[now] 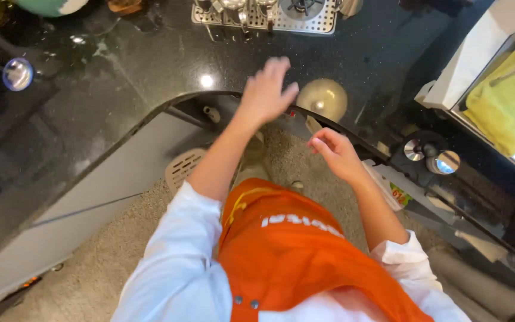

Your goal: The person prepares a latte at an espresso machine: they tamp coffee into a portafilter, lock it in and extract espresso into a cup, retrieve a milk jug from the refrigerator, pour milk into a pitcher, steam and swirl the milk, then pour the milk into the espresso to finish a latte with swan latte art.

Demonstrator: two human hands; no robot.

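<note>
1. nearest, an orange apron (293, 250) over white sleeves.
2. right hand (333, 152) loosely curled, holding nothing, just near the counter edge.
3. left hand (266, 89) spread open and empty, over the black counter (150, 65) edge.
4. a gold round lid (323, 98) sits just right of it.
5. far back, a metal drip tray (269, 16).

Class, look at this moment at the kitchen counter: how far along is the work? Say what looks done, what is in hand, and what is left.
Done: nothing looks finished; the black counter shows pale smears.
In hand: nothing. The left hand is raised open beside a gold dome; the right hand is loosely curled and empty.
Left: the smears; the yellow cloth lies apart, untouched.
</note>
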